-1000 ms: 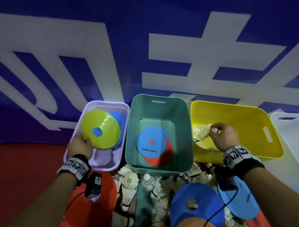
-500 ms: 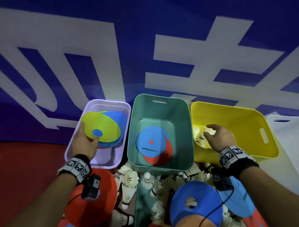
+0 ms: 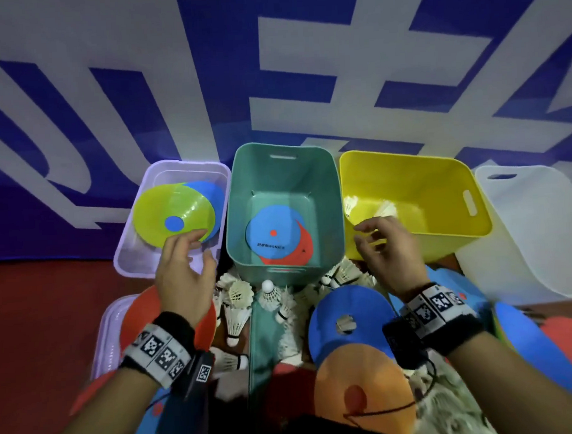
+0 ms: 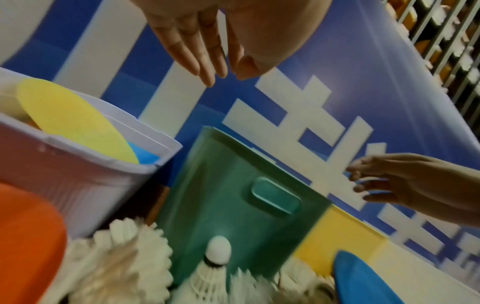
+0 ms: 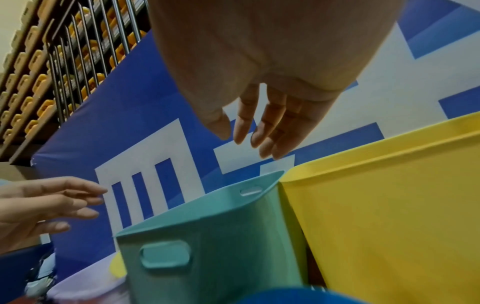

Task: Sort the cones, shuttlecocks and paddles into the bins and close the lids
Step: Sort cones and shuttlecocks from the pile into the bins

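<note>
Head view: yellow-green cone point(image 3: 171, 218) lies tilted in the lilac bin point(image 3: 129, 256) atop a blue cone point(image 3: 208, 194), whatever lies beneath them hidden. Two paddles point(image 3: 274, 238), blue over red, sit in the teal bin point(image 3: 329, 195); the blue one's print is too small to read. Two shuttlecocks point(image 3: 384, 209) show in the yellow bin point(image 3: 442, 223). Left hand point(image 3: 182, 270) hovers at the lilac rim, fingers spread, empty. Right hand point(image 3: 389, 248) too, fingers loose. Loose shuttlecocks crowd the floor point(image 3: 36, 309), uncountable.
</note>
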Action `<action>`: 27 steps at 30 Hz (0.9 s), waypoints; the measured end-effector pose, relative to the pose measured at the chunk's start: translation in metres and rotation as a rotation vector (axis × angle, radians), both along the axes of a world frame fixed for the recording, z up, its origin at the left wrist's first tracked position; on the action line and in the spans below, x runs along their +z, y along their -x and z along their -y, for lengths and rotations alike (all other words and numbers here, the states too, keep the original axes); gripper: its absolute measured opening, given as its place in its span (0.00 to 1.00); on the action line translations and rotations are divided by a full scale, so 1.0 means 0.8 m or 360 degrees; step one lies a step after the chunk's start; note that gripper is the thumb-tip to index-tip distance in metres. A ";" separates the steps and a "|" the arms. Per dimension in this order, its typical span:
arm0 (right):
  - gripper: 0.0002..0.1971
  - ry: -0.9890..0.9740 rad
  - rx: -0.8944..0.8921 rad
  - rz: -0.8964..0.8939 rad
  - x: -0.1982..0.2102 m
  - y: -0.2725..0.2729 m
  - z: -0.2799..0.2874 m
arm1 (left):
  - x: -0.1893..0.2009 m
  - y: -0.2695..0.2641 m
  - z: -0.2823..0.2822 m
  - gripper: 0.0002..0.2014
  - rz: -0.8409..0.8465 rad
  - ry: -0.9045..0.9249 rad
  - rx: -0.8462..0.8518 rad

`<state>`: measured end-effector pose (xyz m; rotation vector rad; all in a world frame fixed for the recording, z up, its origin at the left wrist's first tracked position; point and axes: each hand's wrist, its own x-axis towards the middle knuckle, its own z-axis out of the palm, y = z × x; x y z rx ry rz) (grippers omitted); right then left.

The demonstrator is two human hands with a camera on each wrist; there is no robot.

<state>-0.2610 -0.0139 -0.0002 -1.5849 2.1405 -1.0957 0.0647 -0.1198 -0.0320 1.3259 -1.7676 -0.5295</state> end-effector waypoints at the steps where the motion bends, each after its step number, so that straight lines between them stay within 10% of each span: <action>1: 0.05 -0.0025 0.0057 0.0025 -0.008 -0.003 -0.012 | 0.002 0.009 -0.017 0.15 -0.0003 -0.0031 -0.0013; 8: 0.20 -0.0595 0.0151 -0.0158 -0.057 -0.008 -0.076 | -0.047 0.049 -0.095 0.13 0.0087 -0.0458 -0.0343; 13: 0.28 -0.0860 0.0260 -0.0306 -0.083 -0.009 -0.078 | -0.077 0.069 -0.099 0.22 0.0724 -0.0623 -0.0343; 27: 0.20 -0.0687 0.0381 -0.0760 -0.086 -0.033 -0.072 | -0.096 0.085 -0.091 0.11 0.1035 -0.0803 -0.0192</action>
